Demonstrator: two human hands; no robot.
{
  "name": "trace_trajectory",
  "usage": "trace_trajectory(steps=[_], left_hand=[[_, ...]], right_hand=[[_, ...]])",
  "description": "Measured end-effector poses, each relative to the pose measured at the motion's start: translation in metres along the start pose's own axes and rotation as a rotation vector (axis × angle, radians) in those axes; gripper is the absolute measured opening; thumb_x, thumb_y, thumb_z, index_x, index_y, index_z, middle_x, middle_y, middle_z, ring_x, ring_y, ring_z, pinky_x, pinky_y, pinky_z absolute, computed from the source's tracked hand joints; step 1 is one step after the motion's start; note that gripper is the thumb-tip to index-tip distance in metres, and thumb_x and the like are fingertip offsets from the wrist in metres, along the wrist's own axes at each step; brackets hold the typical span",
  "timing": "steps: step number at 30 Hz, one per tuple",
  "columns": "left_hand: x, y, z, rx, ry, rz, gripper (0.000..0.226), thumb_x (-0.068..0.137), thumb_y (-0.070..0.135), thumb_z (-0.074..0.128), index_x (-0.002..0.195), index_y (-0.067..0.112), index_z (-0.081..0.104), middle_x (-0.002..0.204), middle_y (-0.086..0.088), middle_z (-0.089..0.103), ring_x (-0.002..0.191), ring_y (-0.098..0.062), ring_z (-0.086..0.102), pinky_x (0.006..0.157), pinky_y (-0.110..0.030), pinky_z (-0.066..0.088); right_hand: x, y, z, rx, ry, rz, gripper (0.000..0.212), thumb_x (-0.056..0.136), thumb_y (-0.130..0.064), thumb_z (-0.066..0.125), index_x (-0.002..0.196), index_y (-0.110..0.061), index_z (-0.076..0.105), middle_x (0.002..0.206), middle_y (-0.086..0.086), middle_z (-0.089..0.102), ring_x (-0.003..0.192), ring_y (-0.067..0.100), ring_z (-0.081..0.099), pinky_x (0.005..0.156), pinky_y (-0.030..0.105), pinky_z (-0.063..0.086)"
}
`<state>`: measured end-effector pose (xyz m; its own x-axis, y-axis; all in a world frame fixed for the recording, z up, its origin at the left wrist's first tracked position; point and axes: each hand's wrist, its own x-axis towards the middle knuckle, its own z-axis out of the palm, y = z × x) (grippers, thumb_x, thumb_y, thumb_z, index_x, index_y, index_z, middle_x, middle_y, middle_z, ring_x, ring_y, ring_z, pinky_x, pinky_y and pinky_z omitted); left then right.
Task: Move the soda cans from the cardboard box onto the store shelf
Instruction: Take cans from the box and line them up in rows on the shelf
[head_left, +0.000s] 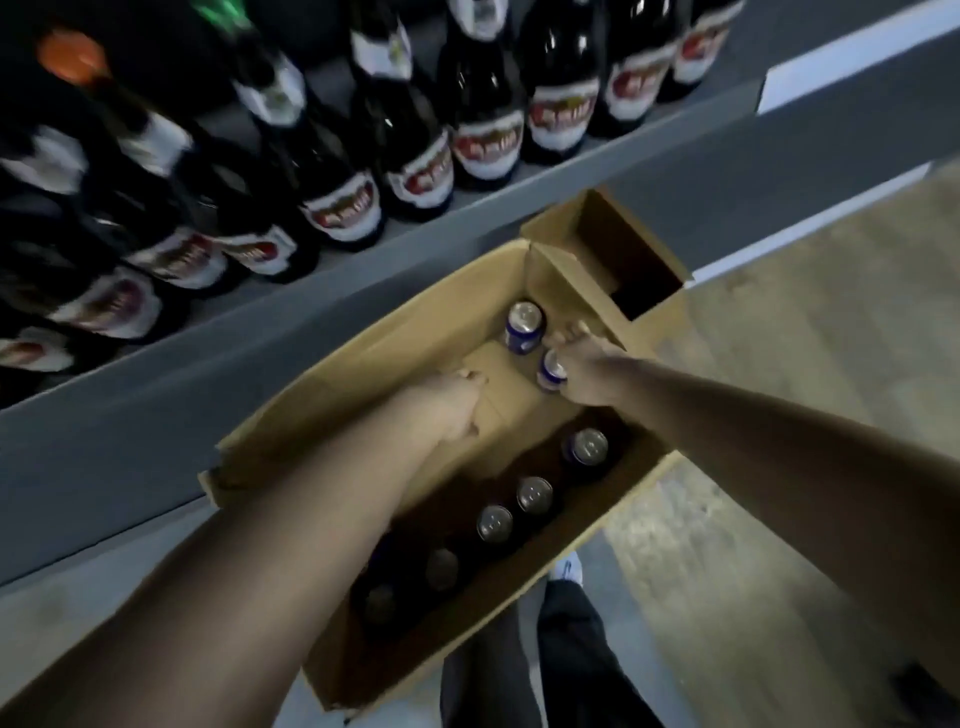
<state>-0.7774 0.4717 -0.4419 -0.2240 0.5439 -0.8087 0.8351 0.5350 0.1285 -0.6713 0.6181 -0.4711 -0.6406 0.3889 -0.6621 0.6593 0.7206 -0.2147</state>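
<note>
A soda can (549, 370) is held by the right hand (584, 366), whose fingers are curled over its rim and upper wall from the side. This hold is judged suited to drawing it straight up and out. The can stands upright on the floor of the cardboard box (395, 343), at the far end. A second can (524, 322) is seen just beside it, nearer the corner, and a row of cans (535, 493) is lined along the shadowed near wall, so most of the load is judged not yet shelved. The left hand (447, 405) is lowered over the bare middle of the box floor. No can is seen in it, and whether its fingers are straight or curled cannot be told through the blur; it is probably placed there to reach for a can or to steady the box. The cans are smooth cylinders with dull silver lids and blue walls. The box is of plain, matt brown board, and its end flap (623, 244) is folded outward so that the opening is left free. Beyond it, the store shelf (208, 384) is seen as a flat grey ledge, on which dark glass bottles (483, 114) with red-and-white labels are stood in rows. The floor (779, 389) is pale and rough, and a white shoe (569, 569) is seen beside the box.
</note>
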Motion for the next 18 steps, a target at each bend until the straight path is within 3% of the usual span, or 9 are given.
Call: trace_trajectory(steps=[3, 7, 12, 15, 18], left_hand=[[0.061, 0.002, -0.008, 0.074, 0.051, 0.037, 0.079, 0.092, 0.027, 0.058, 0.153, 0.014, 0.008, 0.161, -0.004, 0.003, 0.145, -0.034, 0.014, 0.114, -0.042, 0.026], [0.14, 0.008, -0.018, 0.06, 0.233, 0.038, 0.078, 0.092, 0.025, 0.059, 0.152, 0.014, 0.01, 0.16, -0.003, 0.006, 0.144, -0.033, 0.016, 0.112, -0.043, 0.028], [0.208, 0.008, -0.005, 0.038, 0.261, 0.025, 0.08, 0.089, 0.023, 0.062, 0.151, 0.014, 0.012, 0.159, -0.005, 0.008, 0.142, -0.034, 0.017, 0.113, -0.042, 0.029], [0.232, 0.009, 0.003, 0.071, 0.225, 0.1, 0.085, 0.087, 0.026, 0.064, 0.151, 0.013, 0.009, 0.159, -0.006, 0.007, 0.144, -0.033, 0.012, 0.117, -0.039, 0.021], [0.247, 0.018, 0.006, 0.045, 0.278, 0.09, 0.076, 0.088, 0.02, 0.064, 0.148, 0.01, 0.019, 0.157, -0.009, 0.013, 0.14, -0.036, 0.023, 0.111, -0.043, 0.032]], right_hand=[[0.037, 0.008, 0.015, 0.002, 0.026, 0.037, 0.061, 0.088, -0.012, 0.058, 0.142, -0.018, 0.029, 0.14, 0.012, 0.027, 0.124, 0.038, 0.041, 0.096, 0.041, 0.045], [0.086, 0.021, 0.05, -0.008, 0.002, 0.103, 0.071, 0.087, -0.006, 0.056, 0.147, -0.021, 0.022, 0.143, 0.012, 0.03, 0.126, 0.035, 0.043, 0.092, 0.041, 0.045], [0.113, 0.029, 0.097, -0.133, 0.051, 0.179, 0.076, 0.085, -0.005, 0.06, 0.148, -0.013, 0.018, 0.15, 0.013, 0.019, 0.135, 0.032, 0.029, 0.103, 0.042, 0.041], [0.125, 0.035, 0.113, -0.137, 0.122, 0.145, 0.061, 0.092, -0.011, 0.05, 0.147, -0.011, 0.024, 0.152, 0.014, 0.019, 0.137, 0.033, 0.026, 0.106, 0.043, 0.036], [0.127, 0.038, 0.117, -0.145, 0.177, 0.054, 0.05, 0.097, -0.014, 0.04, 0.145, -0.009, 0.028, 0.153, 0.015, 0.02, 0.138, 0.035, 0.026, 0.105, 0.045, 0.036]])
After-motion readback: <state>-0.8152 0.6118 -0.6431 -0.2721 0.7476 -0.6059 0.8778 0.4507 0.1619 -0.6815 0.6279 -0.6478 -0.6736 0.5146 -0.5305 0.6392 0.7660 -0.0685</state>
